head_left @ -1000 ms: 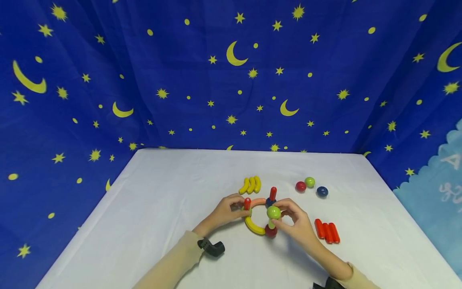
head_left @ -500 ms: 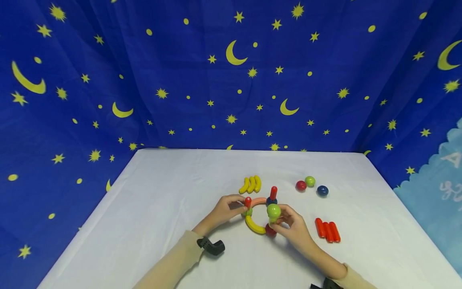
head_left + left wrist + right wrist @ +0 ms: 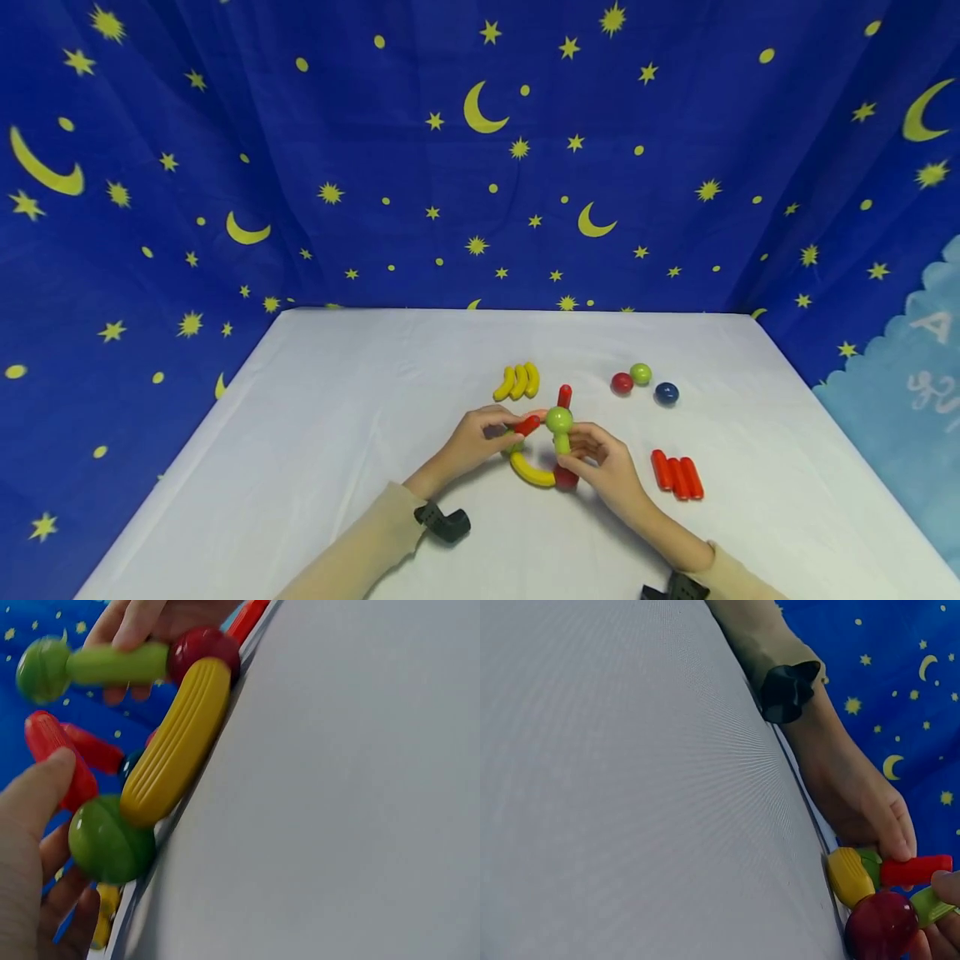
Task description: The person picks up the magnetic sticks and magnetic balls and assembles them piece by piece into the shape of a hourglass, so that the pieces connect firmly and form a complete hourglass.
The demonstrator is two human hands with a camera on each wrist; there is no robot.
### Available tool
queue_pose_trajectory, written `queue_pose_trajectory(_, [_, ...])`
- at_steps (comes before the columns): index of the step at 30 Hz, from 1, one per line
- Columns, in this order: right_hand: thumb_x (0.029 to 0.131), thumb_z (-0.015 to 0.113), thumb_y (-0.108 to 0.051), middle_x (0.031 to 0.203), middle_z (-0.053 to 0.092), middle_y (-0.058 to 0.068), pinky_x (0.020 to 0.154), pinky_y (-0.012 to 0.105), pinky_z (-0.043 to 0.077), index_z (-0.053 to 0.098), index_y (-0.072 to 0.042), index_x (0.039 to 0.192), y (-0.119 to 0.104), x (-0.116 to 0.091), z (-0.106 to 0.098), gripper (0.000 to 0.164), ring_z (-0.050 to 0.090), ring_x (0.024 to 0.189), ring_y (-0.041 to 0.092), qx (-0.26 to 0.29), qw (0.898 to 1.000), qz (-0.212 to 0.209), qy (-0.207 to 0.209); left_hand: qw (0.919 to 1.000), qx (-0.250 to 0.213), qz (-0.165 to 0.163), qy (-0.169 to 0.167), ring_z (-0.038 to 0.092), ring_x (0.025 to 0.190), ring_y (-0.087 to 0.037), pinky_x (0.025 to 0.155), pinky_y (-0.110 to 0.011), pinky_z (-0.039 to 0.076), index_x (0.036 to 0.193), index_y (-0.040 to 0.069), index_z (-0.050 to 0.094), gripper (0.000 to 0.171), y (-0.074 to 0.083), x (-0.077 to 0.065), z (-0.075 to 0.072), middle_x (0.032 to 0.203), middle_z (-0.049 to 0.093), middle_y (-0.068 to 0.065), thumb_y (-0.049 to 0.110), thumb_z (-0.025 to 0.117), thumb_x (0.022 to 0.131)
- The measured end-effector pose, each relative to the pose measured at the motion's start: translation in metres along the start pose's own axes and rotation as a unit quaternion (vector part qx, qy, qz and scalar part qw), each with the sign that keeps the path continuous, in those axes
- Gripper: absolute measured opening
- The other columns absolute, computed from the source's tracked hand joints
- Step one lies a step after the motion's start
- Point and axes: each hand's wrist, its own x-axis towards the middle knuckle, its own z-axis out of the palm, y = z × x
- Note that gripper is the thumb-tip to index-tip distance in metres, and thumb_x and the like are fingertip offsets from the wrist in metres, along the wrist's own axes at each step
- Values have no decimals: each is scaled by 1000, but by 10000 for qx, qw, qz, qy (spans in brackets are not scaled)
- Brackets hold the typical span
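My left hand (image 3: 474, 443) pinches a red stick (image 3: 528, 426) that leans to the right out of a green ball (image 3: 111, 838). My right hand (image 3: 611, 471) pinches a light-green stick (image 3: 562, 444) topped by another green ball (image 3: 559, 420). That stick's lower end meets a red ball (image 3: 204, 654). A ribbed yellow curved piece (image 3: 532, 472) joins the red ball to the left green ball. Behind, a second red stick (image 3: 565, 396) stands up from a dark blue ball, seen partly in the left wrist view. A salmon curved piece (image 3: 536, 414) is mostly hidden.
Several loose parts lie on the white table (image 3: 360, 392): yellow curved pieces (image 3: 517, 381) behind the assembly, a red ball (image 3: 622, 383), a green ball (image 3: 641, 373) and a blue ball (image 3: 667, 393) at back right, and red sticks (image 3: 677, 475) to the right.
The red stick at my left hand has gone from upright to leaning right. The green ball on the light-green stick has shifted away and slightly left with my right hand's grip.
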Motion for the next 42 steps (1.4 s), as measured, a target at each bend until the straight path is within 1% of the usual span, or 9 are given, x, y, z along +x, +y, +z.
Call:
queue_pose_trajectory(5, [83, 68, 2, 99, 69, 3, 75, 18, 53, 59, 3, 113, 3, 0, 1, 31, 64, 86, 8, -81, 9999, -120, -19, 9994, 283, 205, -43, 54, 85, -9, 75, -20, 46, 108, 11, 71, 26, -1, 0, 5, 99, 69, -3, 24, 70, 86])
queue_pose_trajectory(9, [84, 67, 2, 98, 68, 9, 73, 18, 53, 60, 3, 113, 3, 0, 1, 30, 62, 86, 4, -185, 9997, -161, -11, 9991, 302, 257, -144, 53, 85, -7, 74, -19, 45, 109, 11, 70, 25, 1, -1, 6, 98, 67, -2, 24, 69, 87])
queue_pose_trajectory(14, [84, 68, 1, 98, 67, 15, 73, 18, 52, 61, 0, 114, 1, -1, 1, 30, 62, 86, 7, -324, 9993, -166, 41, 9985, 359, 365, -211, 52, 83, -6, 73, -18, 45, 107, 10, 69, 23, 0, -1, 6, 96, 66, -1, 22, 68, 88])
queue_pose_trajectory(19, [82, 68, 5, 98, 67, 18, 71, 19, 51, 62, 1, 112, -3, 0, 3, 31, 61, 82, 5, -575, 9976, -177, 342, 9976, 200, 638, -189, 58, 86, -10, 77, -23, 51, 105, 6, 71, 20, -1, -2, 5, 98, 69, -6, 17, 66, 89])
queue_pose_trajectory(24, [81, 66, 10, 98, 68, 20, 72, 24, 51, 63, 4, 109, -17, 2, 4, 29, 62, 82, 11, -797, 9948, -48, 637, 9973, -35, 691, -264, 61, 87, -9, 79, -23, 52, 107, 3, 71, 21, 0, -3, 5, 99, 70, -10, 14, 65, 89])
queue_pose_trajectory(29, [85, 65, 2, 101, 70, 16, 80, 20, 51, 64, 0, 111, -12, 2, 1, 26, 62, 91, 6, -863, 9938, 23, 696, 9958, -101, 785, -463, 60, 87, -5, 77, -20, 50, 106, 2, 72, 21, 0, -4, 5, 99, 71, -10, 11, 67, 88])
queue_pose_trajectory(32, [88, 65, -4, 104, 70, 12, 88, 18, 49, 64, -4, 112, -1, 2, -1, 24, 60, 97, -3, -835, 9939, 80, 713, 9937, -94, 942, -598, 65, 91, -13, 81, -22, 52, 105, -1, 72, 21, 5, -5, 4, 101, 71, -14, 7, 67, 87])
queue_pose_trajectory(36, [89, 63, -5, 107, 70, 9, 92, 17, 47, 64, -5, 113, 4, 4, -4, 24, 59, 97, 0, -810, 9933, 347, 751, 9923, -81, 976, -754, 66, 96, -23, 86, -26, 53, 107, -4, 70, 23, 9, -7, 6, 105, 71, -17, 5, 67, 86])
queue_pose_trajectory(42, [90, 62, -8, 110, 69, 8, 95, 11, 43, 65, -5, 113, 7, 8, -9, 23, 57, 101, -4, -673, 9919, 734, 786, 9899, -116, 1017, -985, 56, 80, -4, 72, -19, 50, 111, 0, 70, 26, 12, -9, 12, 95, 72, -11, 11, 67, 87])
